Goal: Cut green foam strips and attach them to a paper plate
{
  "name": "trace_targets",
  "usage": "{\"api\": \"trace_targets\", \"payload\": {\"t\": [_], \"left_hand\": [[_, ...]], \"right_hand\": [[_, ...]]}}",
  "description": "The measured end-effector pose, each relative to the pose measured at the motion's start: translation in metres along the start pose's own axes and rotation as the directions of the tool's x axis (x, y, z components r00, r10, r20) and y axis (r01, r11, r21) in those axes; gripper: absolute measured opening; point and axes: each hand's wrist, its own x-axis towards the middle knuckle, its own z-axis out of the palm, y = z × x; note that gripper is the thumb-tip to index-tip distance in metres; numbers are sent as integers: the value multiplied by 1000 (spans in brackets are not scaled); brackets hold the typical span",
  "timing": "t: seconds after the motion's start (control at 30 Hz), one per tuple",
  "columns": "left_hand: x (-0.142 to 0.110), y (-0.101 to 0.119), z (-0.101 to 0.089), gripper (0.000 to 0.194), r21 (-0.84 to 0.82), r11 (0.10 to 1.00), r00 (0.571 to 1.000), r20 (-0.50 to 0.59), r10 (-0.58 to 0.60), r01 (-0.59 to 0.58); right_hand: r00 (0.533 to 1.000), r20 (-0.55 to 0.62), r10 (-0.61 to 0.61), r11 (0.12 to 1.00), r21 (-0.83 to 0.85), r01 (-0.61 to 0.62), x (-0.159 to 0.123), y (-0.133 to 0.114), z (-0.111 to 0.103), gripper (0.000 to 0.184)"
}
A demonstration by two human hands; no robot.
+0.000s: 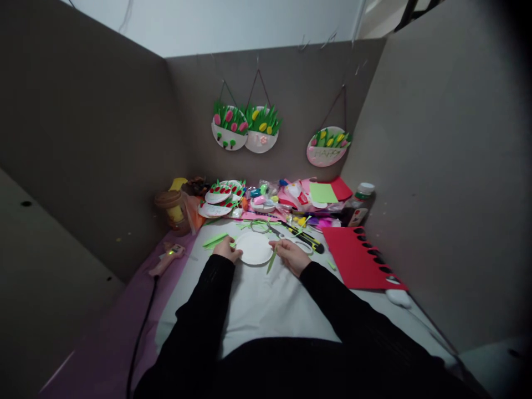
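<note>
A white paper plate [254, 248] is in front of me at the middle of the table. My left hand [226, 249] has its thumb and fingers closed on the plate's left rim. At the right rim, my right hand [291, 255] is pinched, with its fingertips close against the plate. A narrow green paper strip [271, 262] runs down from those fingertips. Several cut green strips [215, 240] lie just left of my left hand. Beyond the plate are scissors [274, 230] and a roll of clear tape [259, 225].
A yellow-black utility knife [305, 238] lies right of the plate, beside red card [359, 257] with notched edge. A glue gun [167, 259] with its cord is at left, near a brown cup [171, 208]. Decorated plates [261, 130] hang on the grey back panel.
</note>
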Motion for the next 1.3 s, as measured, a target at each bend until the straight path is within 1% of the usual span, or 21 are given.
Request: {"api": "trace_targets", "payload": {"t": [0.07, 0.1, 0.17, 0.23, 0.3, 0.4, 0.47, 0.5, 0.53, 0.6, 0.67, 0.73, 0.77, 0.9, 0.97, 1.03, 1.13, 1.3], "left_hand": [[2, 0, 2, 44, -140, 990, 1000, -28, -9, 5], [3, -1, 3, 44, -221, 975, 999, -43, -19, 9], [4, -1, 4, 37, -376, 926, 999, -35, -38, 22], [3, 1, 3, 27, -501, 865, 1000, 2, -24, 22], [-2, 7, 3, 24, -595, 804, 999, 34, 16, 7], [-10, 19, 6, 27, -673, 739, 994, 50, 100, -41], [-14, 26, 9, 27, -686, 723, 987, 44, 156, -84], [-15, 29, 11, 27, -683, 722, 983, 40, 182, -105], [-16, 31, 13, 26, -677, 725, 979, 38, 202, -124], [-17, 32, 16, 26, -658, 737, 973, 34, 230, -151], [-17, 32, 18, 26, -640, 749, 968, 30, 248, -171], [-17, 32, 18, 27, -626, 754, 962, 20, 272, -200], [-18, 32, 18, 27, -618, 754, 957, 12, 289, -221], [-22, 37, 15, 25, -555, 763, 927, -41, 372, -331], [-24, 40, 13, 23, -519, 768, 913, -63, 403, -375], [-26, 42, 12, 22, -497, 771, 902, -62, 427, -399], [-28, 44, 12, 20, -482, 771, 890, -45, 454, -417], [-29, 45, 15, 18, -476, 764, 882, -56, 467, -435]], "right_hand": [[1000, 10, -9, 999, -51, 10, -1, 2, -1, 25], [1000, 9, -19, 997, -72, 19, -1, 2, -1, 26], [999, 0, -49, 992, -112, 49, -3, -1, 0, 26], [993, -18, -119, 980, -160, 115, -6, -10, 0, 26], [971, -56, -232, 953, -213, 215, -10, -22, -1, 24], [899, -194, -392, 904, -264, 338, -16, -40, -3, 21], [843, -284, -457, 877, -305, 373, -19, -48, -5, 21], [815, -311, -488, 858, -341, 383, -19, -50, -5, 21], [789, -324, -522, 834, -388, 392, -20, -51, -6, 20], [747, -314, -587, 774, -487, 404, -20, -51, -6, 17], [724, -281, -630, 720, -560, 409, -21, -50, -6, 15], [727, -259, -635, 701, -590, 402, -22, -49, -4, 15], [738, -257, -624, 706, -589, 392, -22, -49, -3, 15], [798, -262, -543, 753, -571, 326, -25, -49, 2, 18], [825, -236, -513, 754, -584, 302, -27, -49, 4, 19], [845, -198, -497, 746, -595, 299, -28, -50, 7, 18], [847, -149, -510, 720, -613, 325, -29, -51, 9, 16], [820, -128, -557, 667, -658, 350, -29, -49, 11, 15]]}}
